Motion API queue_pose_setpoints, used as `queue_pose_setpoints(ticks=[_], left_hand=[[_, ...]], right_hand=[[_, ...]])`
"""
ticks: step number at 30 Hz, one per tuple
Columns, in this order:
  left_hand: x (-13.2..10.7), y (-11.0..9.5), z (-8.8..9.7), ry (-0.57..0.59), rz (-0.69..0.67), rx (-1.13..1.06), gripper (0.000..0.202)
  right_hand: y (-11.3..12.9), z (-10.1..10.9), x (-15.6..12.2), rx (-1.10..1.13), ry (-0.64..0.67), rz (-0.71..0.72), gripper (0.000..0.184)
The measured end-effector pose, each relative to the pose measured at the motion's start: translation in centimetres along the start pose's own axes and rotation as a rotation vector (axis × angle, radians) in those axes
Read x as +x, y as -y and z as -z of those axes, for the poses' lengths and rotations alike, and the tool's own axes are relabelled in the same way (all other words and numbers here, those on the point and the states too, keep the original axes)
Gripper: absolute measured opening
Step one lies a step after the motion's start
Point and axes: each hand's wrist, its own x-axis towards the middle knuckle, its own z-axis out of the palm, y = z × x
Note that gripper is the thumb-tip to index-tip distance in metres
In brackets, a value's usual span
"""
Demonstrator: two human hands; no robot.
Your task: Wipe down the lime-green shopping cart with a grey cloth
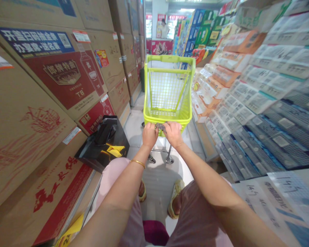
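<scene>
My left hand [150, 134] and my right hand [173, 133] are side by side at the near end of a lime-green shopping cart [167, 118]. Both are closed, fingers curled over. Between them shows a small grey, crumpled, cloth-like strip [160, 127] that both seem to pinch; its exact kind is unclear. The hands overlap the cart's lower near rim in view, and I cannot tell whether they touch it. The mesh basket looks see-through, and below it casters [169, 160] rest on the floor. A gold bangle [138, 163] circles my left wrist.
Stacked cartons [51, 82] line the left side, with a black gift bag [103, 142] beside my left knee. Packaged goods [262, 103] slope along the right. Tiled floor [137, 128] runs ahead between them. A person [164, 29] stands far back beyond the aisle.
</scene>
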Motion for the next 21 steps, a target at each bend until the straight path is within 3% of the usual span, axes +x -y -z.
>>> queue_pose_setpoints(ticks=[6, 12, 21], left_hand=[[0.0, -0.2, 0.2, 0.016, 0.010, 0.002, 0.016], [0.0, 0.0, 0.2, 0.021, 0.002, -0.018, 0.009], [0.1, -0.1, 0.1, -0.004, 0.007, -0.040, 0.015]], right_hand=[[-0.1, 1.5, 1.6, 0.016, -0.068, -0.090, 0.025], [0.5, 0.2, 0.5, 0.031, -0.022, -0.078, 0.024], [0.7, -2.2, -4.3, 0.031, 0.272, 0.119, 0.024]])
